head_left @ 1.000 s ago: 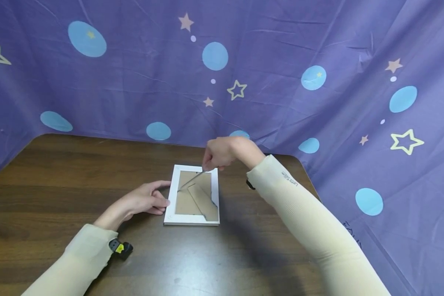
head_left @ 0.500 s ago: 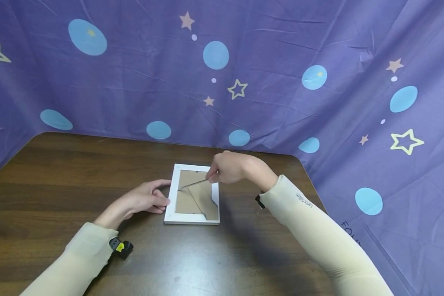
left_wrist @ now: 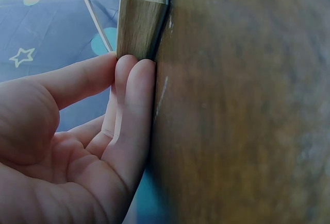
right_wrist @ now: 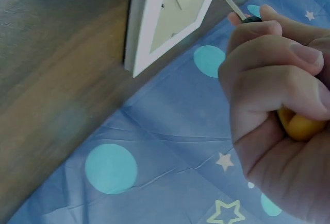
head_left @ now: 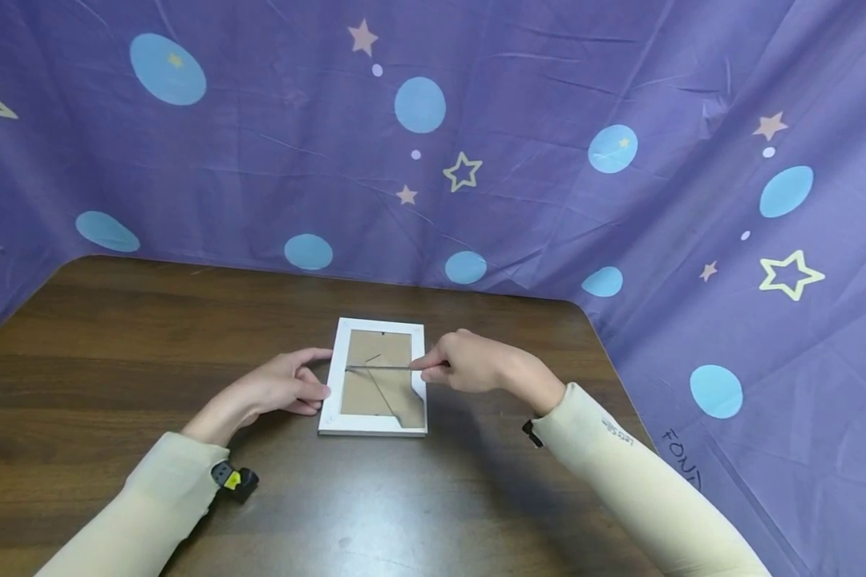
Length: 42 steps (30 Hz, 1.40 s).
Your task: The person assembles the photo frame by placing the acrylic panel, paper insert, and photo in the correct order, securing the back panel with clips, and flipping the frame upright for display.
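A white picture frame [head_left: 335,377] lies back-up on the table, its beige backing board [head_left: 361,393] and angled stand flap [head_left: 397,389] showing. My left hand [head_left: 277,385] holds the frame's left edge; in the left wrist view, thumb and fingertips meet the bare-wood side [left_wrist: 140,26]. Beyond the frame's right edge, my right hand [head_left: 476,362] grips a screwdriver [head_left: 382,368]. Its thin metal shaft lies low across the backing, with the tip at the inner left edge. In the right wrist view, curled fingers wrap the yellow handle [right_wrist: 299,126], mostly hidden.
The dark brown wooden table [head_left: 151,336] spreads around the frame. A purple cloth [head_left: 260,160] with blue dots and stars hangs behind and to the right of it. A black device [head_left: 236,481] is strapped at the left wrist.
My right hand has swung down and to the right, lowering the screwdriver from a slant to nearly level across the frame. Its tip stays at the inner left edge; my left hand keeps its place.
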### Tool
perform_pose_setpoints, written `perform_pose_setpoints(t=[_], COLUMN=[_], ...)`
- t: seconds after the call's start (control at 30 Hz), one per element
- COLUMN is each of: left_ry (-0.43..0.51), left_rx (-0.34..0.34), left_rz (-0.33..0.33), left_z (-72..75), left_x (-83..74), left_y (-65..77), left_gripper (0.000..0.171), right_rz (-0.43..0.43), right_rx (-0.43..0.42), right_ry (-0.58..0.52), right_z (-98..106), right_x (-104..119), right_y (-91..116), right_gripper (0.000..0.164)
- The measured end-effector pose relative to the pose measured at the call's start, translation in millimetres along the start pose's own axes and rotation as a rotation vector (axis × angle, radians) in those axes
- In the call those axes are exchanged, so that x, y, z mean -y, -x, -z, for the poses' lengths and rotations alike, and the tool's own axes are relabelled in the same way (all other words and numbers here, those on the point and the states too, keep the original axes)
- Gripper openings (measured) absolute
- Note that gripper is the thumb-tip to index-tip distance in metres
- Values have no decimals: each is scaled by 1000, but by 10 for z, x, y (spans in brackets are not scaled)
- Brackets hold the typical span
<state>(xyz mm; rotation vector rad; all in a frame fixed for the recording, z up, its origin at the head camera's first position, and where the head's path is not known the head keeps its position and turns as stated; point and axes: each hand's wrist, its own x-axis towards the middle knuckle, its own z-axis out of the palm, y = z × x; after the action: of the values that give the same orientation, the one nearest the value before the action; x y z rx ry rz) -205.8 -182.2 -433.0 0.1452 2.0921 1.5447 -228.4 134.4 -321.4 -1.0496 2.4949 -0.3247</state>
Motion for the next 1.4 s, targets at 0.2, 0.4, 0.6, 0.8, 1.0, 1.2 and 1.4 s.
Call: perform_pose_setpoints(t=[0.2,0.4,0.6,0.8,1.0,1.2,1.4], left_ry=[6,4,4,12,7,11,11], left_rx=[1,6,4,4,1,-1,-3], left_rz=[1,-4,-11,-20,-14,-16,-13], left_z=[-1,-18,-23,-21,-13,-13,6], left_x=[31,15,31,57,43,20,17], left_y=[1,2,-7,-16,-5,-2,3], left_gripper=[81,82,81,81,82,82,81], right_rz=[70,41,27,27,18,-10,-23], right_rx=[-21,26,60,35,51,55,61], right_ry=[122,181,206,204,201,210,208], right_z=[35,195,280,313,330,347,356], right_x=[50,175,237,239,266,291,326], right_y=[-12,-64,-98,-104,-141,-147,-162], right_gripper=[32,30,29,29,29,28,27])
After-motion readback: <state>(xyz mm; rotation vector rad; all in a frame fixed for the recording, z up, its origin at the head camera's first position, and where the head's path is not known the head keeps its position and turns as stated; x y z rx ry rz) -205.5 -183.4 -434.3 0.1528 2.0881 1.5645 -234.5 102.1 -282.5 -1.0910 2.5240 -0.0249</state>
